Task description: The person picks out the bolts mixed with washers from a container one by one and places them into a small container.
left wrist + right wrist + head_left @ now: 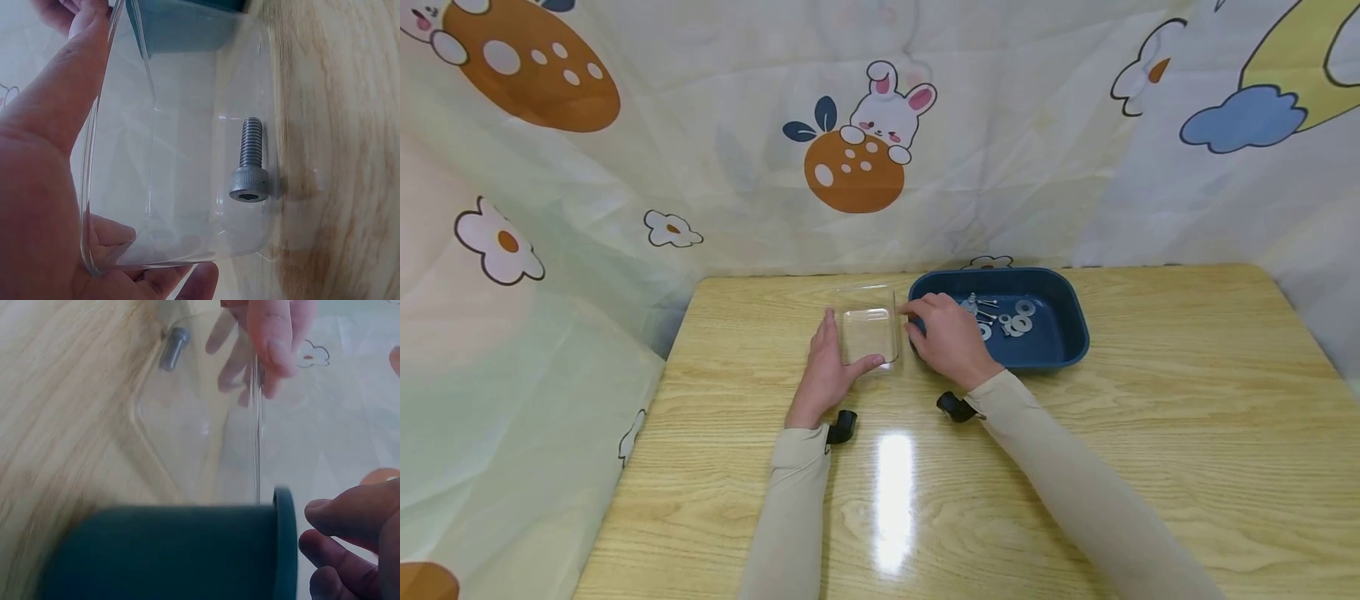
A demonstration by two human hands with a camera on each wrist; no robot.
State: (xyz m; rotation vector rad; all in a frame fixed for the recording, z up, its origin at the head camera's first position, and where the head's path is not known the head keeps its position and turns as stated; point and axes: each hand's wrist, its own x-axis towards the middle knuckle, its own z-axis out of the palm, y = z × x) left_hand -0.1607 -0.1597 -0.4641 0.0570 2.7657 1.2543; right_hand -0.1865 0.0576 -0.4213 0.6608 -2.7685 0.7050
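Note:
My left hand (831, 371) holds a clear plastic box (896, 332), its thumb across the near side and its fingers along the left side. Inside the box lies a socket-head bolt (250, 159), plain in both wrist views; in the head view it is hard to make out. Over the left rim of a dark blue bin (1070, 337) hovers my right hand (955, 337). In the right wrist view, a gap parts its thumb (344, 515) from the fingers, and nothing shows between them. Washers (1022, 323) and small screws (987, 317) lie in the bin, partly covered by that hand.
The wooden table (1187, 417) carries the box and the bin side by side near its back edge. A printed curtain (1015, 167) hangs behind and to the left. Black wrist cameras (957, 407) are strapped below both hands.

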